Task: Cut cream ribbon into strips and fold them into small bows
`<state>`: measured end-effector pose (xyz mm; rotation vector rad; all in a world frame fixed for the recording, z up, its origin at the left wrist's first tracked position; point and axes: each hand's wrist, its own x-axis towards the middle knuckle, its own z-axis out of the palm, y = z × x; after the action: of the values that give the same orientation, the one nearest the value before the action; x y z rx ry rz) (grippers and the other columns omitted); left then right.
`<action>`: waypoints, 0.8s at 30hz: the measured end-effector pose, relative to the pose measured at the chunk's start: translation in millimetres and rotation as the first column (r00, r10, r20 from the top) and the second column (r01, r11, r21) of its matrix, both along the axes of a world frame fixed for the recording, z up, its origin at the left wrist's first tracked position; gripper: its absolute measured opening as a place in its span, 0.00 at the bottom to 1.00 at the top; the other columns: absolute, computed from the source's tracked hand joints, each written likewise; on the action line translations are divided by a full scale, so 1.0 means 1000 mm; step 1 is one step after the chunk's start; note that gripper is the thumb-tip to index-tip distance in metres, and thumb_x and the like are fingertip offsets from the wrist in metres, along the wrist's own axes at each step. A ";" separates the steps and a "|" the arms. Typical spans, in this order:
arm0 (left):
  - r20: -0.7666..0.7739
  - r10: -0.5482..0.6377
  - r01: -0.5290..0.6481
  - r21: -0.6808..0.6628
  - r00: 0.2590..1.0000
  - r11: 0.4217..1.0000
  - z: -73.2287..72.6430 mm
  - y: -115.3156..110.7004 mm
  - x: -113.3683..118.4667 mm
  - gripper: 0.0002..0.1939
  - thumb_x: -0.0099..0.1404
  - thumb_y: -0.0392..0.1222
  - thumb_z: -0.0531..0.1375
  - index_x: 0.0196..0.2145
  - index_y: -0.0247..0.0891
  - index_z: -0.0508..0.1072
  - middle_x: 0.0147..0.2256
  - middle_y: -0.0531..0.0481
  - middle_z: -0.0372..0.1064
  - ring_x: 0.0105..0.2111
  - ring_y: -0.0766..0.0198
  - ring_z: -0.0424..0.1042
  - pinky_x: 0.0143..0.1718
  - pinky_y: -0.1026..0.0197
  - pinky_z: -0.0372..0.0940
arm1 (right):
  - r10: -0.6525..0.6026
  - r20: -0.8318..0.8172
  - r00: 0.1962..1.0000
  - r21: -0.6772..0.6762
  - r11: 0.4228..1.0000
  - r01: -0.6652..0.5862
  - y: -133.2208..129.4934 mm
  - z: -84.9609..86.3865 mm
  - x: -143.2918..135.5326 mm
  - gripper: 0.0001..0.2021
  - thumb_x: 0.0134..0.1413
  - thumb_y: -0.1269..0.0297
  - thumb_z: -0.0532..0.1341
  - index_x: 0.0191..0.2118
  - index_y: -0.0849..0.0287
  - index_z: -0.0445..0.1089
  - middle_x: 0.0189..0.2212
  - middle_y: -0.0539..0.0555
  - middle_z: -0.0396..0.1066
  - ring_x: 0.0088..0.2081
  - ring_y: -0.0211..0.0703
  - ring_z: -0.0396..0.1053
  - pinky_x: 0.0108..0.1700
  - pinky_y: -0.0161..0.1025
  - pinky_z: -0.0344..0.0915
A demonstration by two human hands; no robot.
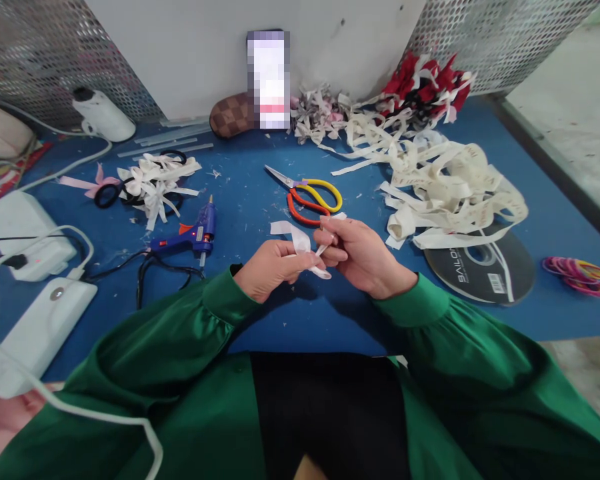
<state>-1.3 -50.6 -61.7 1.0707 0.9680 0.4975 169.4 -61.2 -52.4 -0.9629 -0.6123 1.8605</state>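
Near the table's front edge, my left hand (275,268) pinches a white ribbon (300,239), which bends into a loop between the hands. Its loose end sticks up to the left. My right hand (363,257) has its fingers curled and closed on another part of the same ribbon. Just beyond the hands lie scissors (313,197) with one red and one yellow handle, blades pointing away to the left. A blue glue gun (195,233) rests left of my left hand.
White bows with black hair ties (155,183) lie at the left. Cream ribbon (455,183) heaps over a black reel (480,263) at the right. A phone (273,80) stands at the back. White power blocks (35,333) and cables occupy the left edge.
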 end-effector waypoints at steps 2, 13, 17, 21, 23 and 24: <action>-0.023 -0.033 0.034 0.017 0.999 0.999 0.001 -0.002 0.000 0.12 0.57 0.47 0.67 0.28 0.35 0.83 0.16 0.55 0.57 0.19 0.72 0.49 0.22 0.64 0.45 | -0.084 -0.016 0.996 -0.013 0.996 0.084 -0.001 0.004 0.000 0.16 0.59 0.65 0.62 0.23 0.58 0.58 0.17 0.42 0.57 0.15 0.25 0.41 0.18 0.30 0.45; -0.076 -0.148 0.153 0.067 0.986 0.986 0.007 -0.004 -0.003 0.14 0.60 0.49 0.66 0.31 0.34 0.84 0.19 0.53 0.60 0.20 0.71 0.50 0.22 0.63 0.42 | -0.130 -0.030 0.991 -0.022 0.991 0.130 -0.004 0.005 -0.003 0.15 0.59 0.65 0.62 0.25 0.57 0.56 0.18 0.41 0.55 0.15 0.25 0.38 0.16 0.29 0.42; -0.059 -0.193 0.196 0.044 0.979 0.980 0.006 -0.003 -0.004 0.15 0.61 0.51 0.66 0.31 0.34 0.83 0.18 0.53 0.58 0.19 0.71 0.49 0.22 0.63 0.42 | -0.135 -0.036 0.990 -0.032 0.990 0.134 -0.004 0.006 -0.003 0.14 0.61 0.66 0.59 0.26 0.57 0.56 0.18 0.41 0.55 0.16 0.26 0.38 0.17 0.29 0.42; 0.007 -0.087 0.086 0.033 0.996 0.996 0.006 -0.004 -0.001 0.17 0.60 0.53 0.68 0.32 0.34 0.83 0.18 0.56 0.54 0.19 0.72 0.47 0.22 0.64 0.43 | -0.137 -0.079 0.987 -0.021 0.991 0.135 0.001 0.006 0.001 0.14 0.62 0.67 0.59 0.27 0.57 0.56 0.18 0.40 0.55 0.16 0.26 0.37 0.18 0.29 0.43; 0.074 -0.011 0.012 -0.010 0.997 1.000 0.006 -0.004 0.001 0.21 0.61 0.57 0.67 0.33 0.33 0.83 0.18 0.57 0.52 0.19 0.72 0.47 0.22 0.64 0.44 | -0.110 -0.072 0.991 -0.031 0.994 0.108 0.004 0.005 0.005 0.16 0.61 0.62 0.62 0.26 0.56 0.56 0.17 0.40 0.52 0.16 0.27 0.37 0.18 0.30 0.45; 0.111 0.022 -0.018 -0.041 0.994 0.999 0.006 -0.005 0.003 0.23 0.61 0.59 0.66 0.33 0.33 0.82 0.18 0.57 0.52 0.19 0.72 0.48 0.21 0.65 0.46 | -0.093 -0.060 0.994 -0.038 0.995 0.090 0.005 0.004 0.006 0.18 0.60 0.60 0.63 0.25 0.56 0.55 0.16 0.39 0.50 0.16 0.28 0.38 0.19 0.31 0.45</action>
<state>1.5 -55.2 -55.9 0.9881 0.8873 0.5470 175.8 -56.1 -48.0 -0.9370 -0.4916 1.8178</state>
